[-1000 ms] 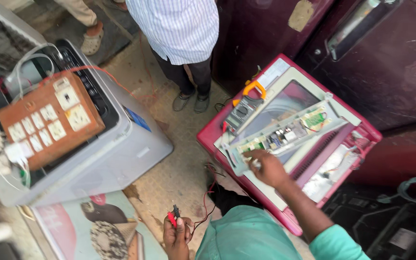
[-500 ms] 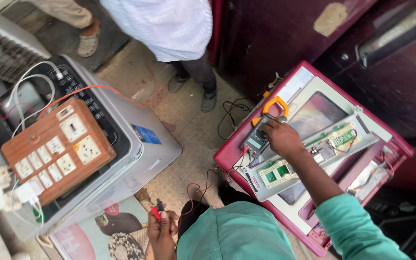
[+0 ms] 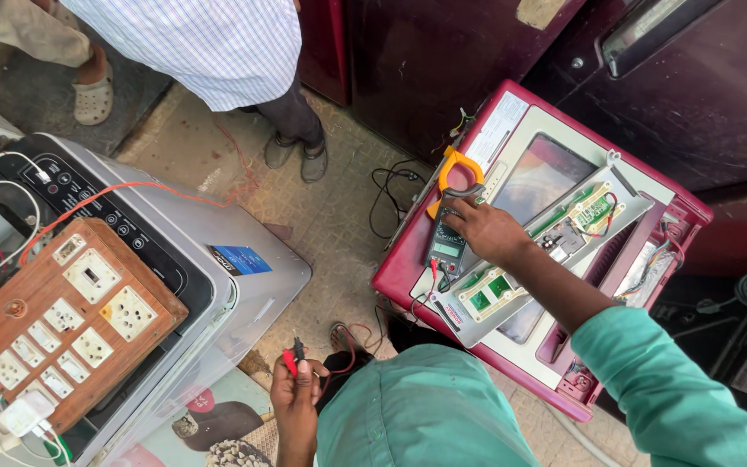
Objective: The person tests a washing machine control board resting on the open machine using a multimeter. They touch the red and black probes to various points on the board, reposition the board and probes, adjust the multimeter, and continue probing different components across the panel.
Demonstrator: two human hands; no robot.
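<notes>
Resting fingers-down on dark clamp meter [image 3: 450,227], right hand [image 3: 488,232]; meter lying atop maroon appliance lid [image 3: 408,259], long axis running away toward orange jaw. Pinching red and black probes [image 3: 291,359], left hand [image 3: 296,393], well apart, low.

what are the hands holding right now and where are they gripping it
Left hand pinches the red and black test probes by their handles; right hand rests on the clamp meter body.

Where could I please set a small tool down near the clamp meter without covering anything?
The glossy panel beside the right hand is bare, as is the floor between both appliances. The circuit board tray and switchboard are crowded. The left hand holds the probes.
</notes>
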